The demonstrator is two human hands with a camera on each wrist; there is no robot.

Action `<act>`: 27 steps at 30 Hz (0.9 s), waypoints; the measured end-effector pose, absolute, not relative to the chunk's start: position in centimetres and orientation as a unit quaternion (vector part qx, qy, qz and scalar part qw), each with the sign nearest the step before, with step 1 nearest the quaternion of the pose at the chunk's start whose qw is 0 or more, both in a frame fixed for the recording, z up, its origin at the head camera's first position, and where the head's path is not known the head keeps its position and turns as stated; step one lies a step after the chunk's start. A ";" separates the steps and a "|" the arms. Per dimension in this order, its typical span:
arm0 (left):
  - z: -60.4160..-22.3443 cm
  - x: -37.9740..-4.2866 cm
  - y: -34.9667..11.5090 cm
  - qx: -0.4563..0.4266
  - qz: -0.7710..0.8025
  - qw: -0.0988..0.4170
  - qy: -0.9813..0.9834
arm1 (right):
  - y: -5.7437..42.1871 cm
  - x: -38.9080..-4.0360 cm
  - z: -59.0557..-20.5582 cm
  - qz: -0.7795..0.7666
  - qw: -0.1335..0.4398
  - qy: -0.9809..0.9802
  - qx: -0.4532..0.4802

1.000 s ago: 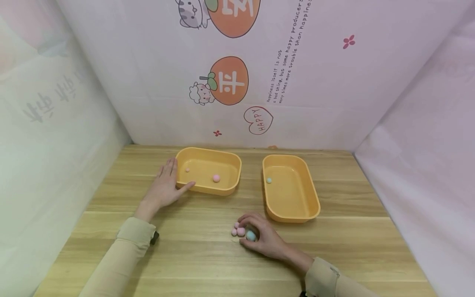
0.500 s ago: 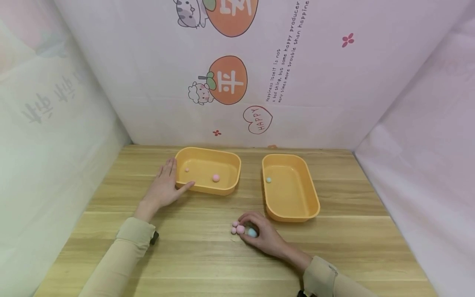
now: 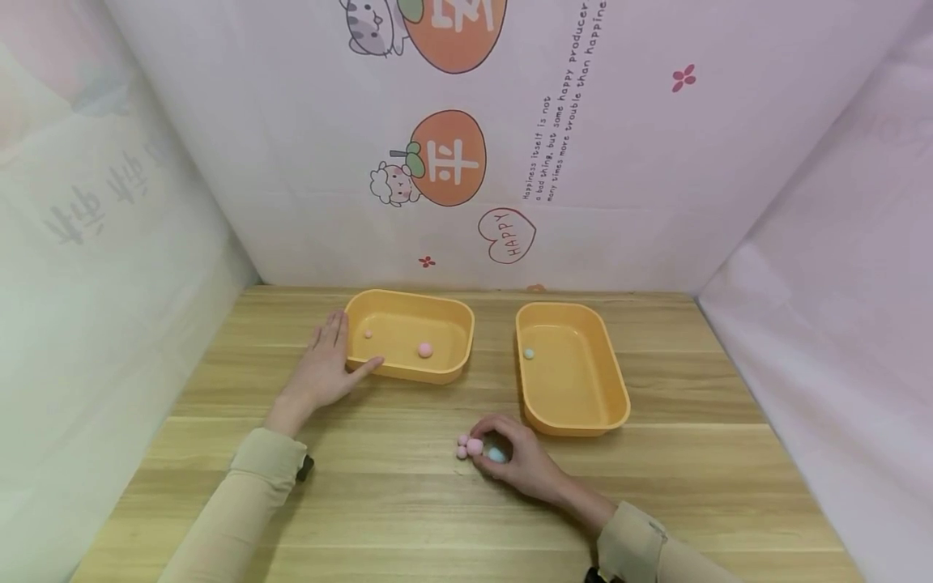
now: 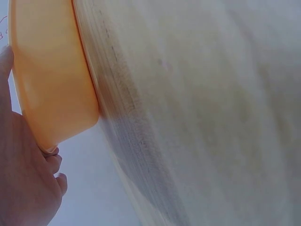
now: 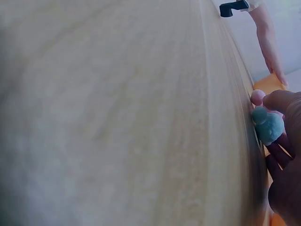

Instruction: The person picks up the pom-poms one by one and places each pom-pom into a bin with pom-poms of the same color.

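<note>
In the head view, the thumb and index finger of my right hand (image 3: 523, 463) pinch a larger pink pom-pom (image 3: 475, 447) from both sides, low over the table. Two small pink pom-poms (image 3: 462, 453) lie just left of it. Within the curve of the same hand sits a blue-green pom-pom (image 3: 496, 455); the right wrist view shows a smaller, smooth teal ball (image 5: 259, 115) against it. My left hand (image 3: 321, 372) rests along the left end of a yellow tray (image 3: 408, 374), fingers straight, thumb on its front rim. That tray holds a pink ball (image 3: 425, 350) and a tiny pink one (image 3: 368, 334).
A second yellow tray (image 3: 619, 397) stands on the right, just beyond my right hand, with one pale green ball (image 3: 528, 354) by its left wall. Printed cloth (image 3: 598, 251) hangs behind the wooden table (image 3: 379, 502) and along both sides.
My right thumb and index finger have closed in on the larger pink pom-pom. The pink and blue-green pom-poms have shifted slightly away from me. My left hand keeps its place at the tray.
</note>
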State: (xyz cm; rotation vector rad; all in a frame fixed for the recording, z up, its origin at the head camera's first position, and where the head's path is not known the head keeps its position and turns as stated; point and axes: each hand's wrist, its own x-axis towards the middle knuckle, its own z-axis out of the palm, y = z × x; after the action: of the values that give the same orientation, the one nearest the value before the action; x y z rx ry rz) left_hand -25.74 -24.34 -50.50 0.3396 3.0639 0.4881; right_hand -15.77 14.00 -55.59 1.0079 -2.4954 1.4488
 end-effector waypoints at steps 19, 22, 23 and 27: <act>-50.6 -25.8 -24.5 0.112 0.157 0.008 0.981 | 14.0 -15.8 -53.9 0.481 0.018 -0.815 0.322; -50.7 -25.8 -24.5 0.112 0.159 0.007 0.981 | 14.0 -15.8 -53.5 0.473 0.016 -0.821 0.320; -50.7 -25.8 -24.5 0.112 0.159 0.007 0.981 | 13.9 -15.8 -53.3 0.472 0.013 -0.822 0.319; -50.6 -25.9 -24.5 0.112 0.161 0.009 0.981 | 13.8 -15.9 -52.6 0.467 0.005 -0.828 0.310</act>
State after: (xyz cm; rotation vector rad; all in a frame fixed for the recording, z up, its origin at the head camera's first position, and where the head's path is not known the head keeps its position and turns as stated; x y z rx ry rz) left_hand -25.88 -24.46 -50.63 0.3490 3.0626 0.5040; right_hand -15.93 13.85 -52.63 0.9697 -2.5941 1.4616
